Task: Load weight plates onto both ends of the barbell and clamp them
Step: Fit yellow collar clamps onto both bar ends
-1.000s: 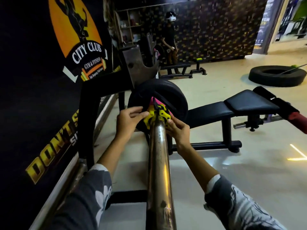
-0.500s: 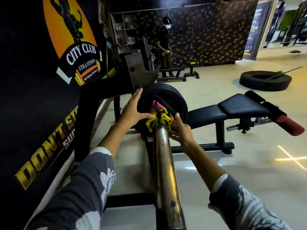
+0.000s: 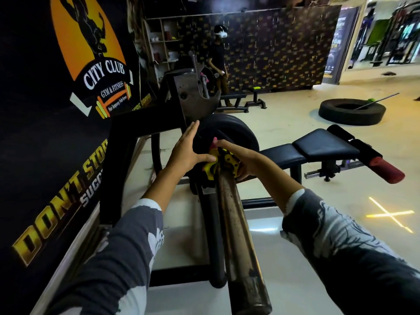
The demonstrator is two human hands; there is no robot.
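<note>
**Barbell end, plate side: collar being seated**

- Barbell sleeve (image 3: 236, 235): is running straight away from the wearer, its long axis pointing from the lower frame up toward the rack upright (image 3: 145, 137); the near end is lying closest to the camera.
- Weight plate (image 3: 234, 135): black, is sitting on the sleeve at the far end, face toward the wearer, beyond both hands.
- Clamp (image 3: 223, 164): yellow with pink, is being held around the sleeve just in front of the plate, apparently touching it.
- Left hand (image 3: 188, 148): is being held spread, palm flat against the plate face, thumb reaching the clamp's left side.
- Right hand (image 3: 241, 159): is being curled over the clamp from the right; whether the lever is being squeezed cannot be told.
- Judgement: both hands are equally near; the closing is being set up along the bar axis.
</note>
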